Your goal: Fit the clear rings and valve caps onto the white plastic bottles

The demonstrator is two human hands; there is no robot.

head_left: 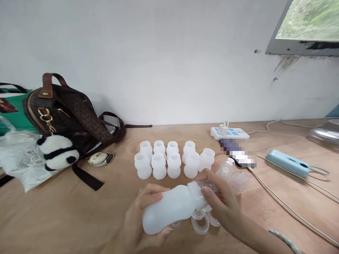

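My left hand (140,218) is wrapped round a white silicone bottle (172,208) that lies tilted over the table. My right hand (222,201) pinches a clear cap or nipple piece (205,185) at the bottle's neck. Just below the bottle, clear plastic rings (200,222) lie on the wood. Beyond my hands stand two rows of several white silicone bottles (172,160). Clear nipple pieces (234,176) lie to the right of them.
A brown backpack (69,113) with a panda charm (57,151) leans on the wall at left, beside plastic bags (16,155). A power strip (229,132), a blurred phone (238,153), cables (286,204) and a light blue device (287,163) lie at right.
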